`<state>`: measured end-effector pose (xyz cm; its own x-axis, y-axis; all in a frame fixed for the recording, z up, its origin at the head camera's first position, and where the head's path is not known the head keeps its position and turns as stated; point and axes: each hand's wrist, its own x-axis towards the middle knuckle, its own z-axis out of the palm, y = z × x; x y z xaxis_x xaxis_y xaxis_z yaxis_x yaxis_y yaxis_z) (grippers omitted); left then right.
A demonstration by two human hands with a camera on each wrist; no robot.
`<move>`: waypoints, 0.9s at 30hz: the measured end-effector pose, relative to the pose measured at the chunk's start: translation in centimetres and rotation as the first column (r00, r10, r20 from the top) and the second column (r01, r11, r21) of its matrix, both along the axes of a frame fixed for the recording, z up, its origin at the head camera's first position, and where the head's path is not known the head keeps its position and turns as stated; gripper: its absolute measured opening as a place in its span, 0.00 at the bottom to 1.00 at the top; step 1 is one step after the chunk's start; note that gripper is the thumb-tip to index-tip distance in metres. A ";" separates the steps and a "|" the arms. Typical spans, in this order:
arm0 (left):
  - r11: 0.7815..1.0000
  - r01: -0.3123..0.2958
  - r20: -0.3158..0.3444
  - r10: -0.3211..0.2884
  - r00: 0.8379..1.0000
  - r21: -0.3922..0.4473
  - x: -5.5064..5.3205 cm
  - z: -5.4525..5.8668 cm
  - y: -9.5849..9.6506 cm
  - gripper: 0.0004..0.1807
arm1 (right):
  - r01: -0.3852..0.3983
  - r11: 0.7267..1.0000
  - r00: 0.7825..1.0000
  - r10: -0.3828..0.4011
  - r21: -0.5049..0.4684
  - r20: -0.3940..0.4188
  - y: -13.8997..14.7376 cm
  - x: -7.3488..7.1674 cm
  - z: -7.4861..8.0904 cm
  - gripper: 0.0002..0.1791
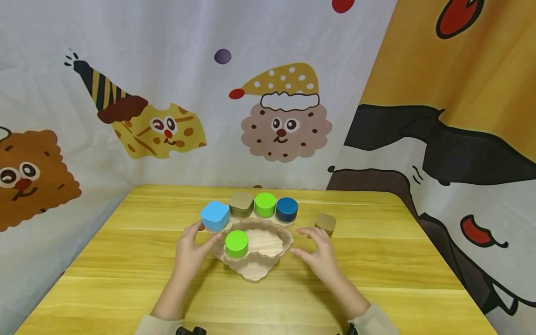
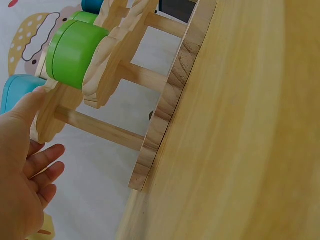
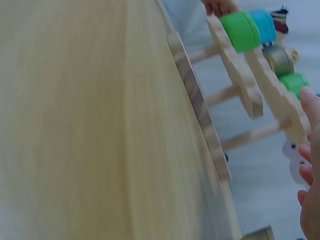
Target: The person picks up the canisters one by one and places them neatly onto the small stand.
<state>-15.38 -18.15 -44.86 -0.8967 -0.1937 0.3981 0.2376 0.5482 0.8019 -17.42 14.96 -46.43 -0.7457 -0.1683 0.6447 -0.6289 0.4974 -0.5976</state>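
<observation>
A tiered wooden stand (image 1: pixel 253 271) with scalloped shelves on round posts is at the middle of the table. Along its upper shelf sit a light blue rounded block (image 1: pixel 215 216), a gold-brown block (image 1: pixel 241 204), a green cylinder (image 1: pixel 265 205) and a dark blue cylinder (image 1: pixel 286 209). A second green cylinder (image 1: pixel 237 244) rests on a lower shelf. My left hand (image 1: pixel 189 251) grips the shelf's left end beside the light blue block, thumb over it and fingers beneath. Holding nothing, my right hand (image 1: pixel 324 257) is by the stand's right end, its thumb and index finger apart.
Another gold-brown block (image 1: pixel 325 224) lies on the wooden table (image 1: pixel 377 260), just behind my right hand. A printed curtain (image 1: pixel 188 79) with cartoon figures hangs behind the table.
</observation>
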 end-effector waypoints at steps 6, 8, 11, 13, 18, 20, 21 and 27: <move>1.000 0.000 -0.008 0.000 1.000 -0.005 0.0 0.0 0.0 0.33 | 0.089 0.996 0.996 -0.088 -0.032 0.023 2.0 -1.0 -0.3 0.28; 1.000 -0.001 -0.008 0.001 1.000 -0.006 0.0 0.0 0.0 0.33 | 0.117 0.992 0.992 -0.115 -0.040 0.043 2.6 -1.2 -0.3 0.28; 1.000 0.001 -0.008 -0.001 1.000 -0.003 0.0 0.0 0.0 0.34 | 0.159 0.986 0.985 -0.156 -0.045 0.069 3.6 -1.6 -0.3 0.28; 1.000 0.002 -0.006 -0.002 1.000 -0.002 0.0 0.0 0.0 0.34 | 0.184 0.982 0.979 -0.179 -0.044 0.093 4.2 -1.8 -0.4 0.28; 1.000 0.002 0.000 -0.002 1.000 -0.005 -0.1 0.0 0.0 0.34 | 0.223 0.974 0.964 -0.216 -0.030 0.154 5.8 -2.5 -0.8 0.30; 1.000 0.002 0.001 -0.002 1.000 -0.007 -0.1 -0.1 -0.1 0.34 | 0.234 0.972 0.958 -0.226 -0.024 0.176 6.3 -2.7 -1.0 0.31; 1.000 0.002 0.001 -0.002 1.000 -0.007 -0.1 -0.1 0.0 0.34 | 0.239 0.971 0.955 -0.231 -0.022 0.187 6.6 -2.8 -1.1 0.31; 1.000 0.002 -0.005 -0.002 1.000 -0.004 -0.1 -0.2 -0.1 0.34 | 0.266 0.964 0.935 -0.263 0.020 0.239 7.7 -3.3 -1.5 0.33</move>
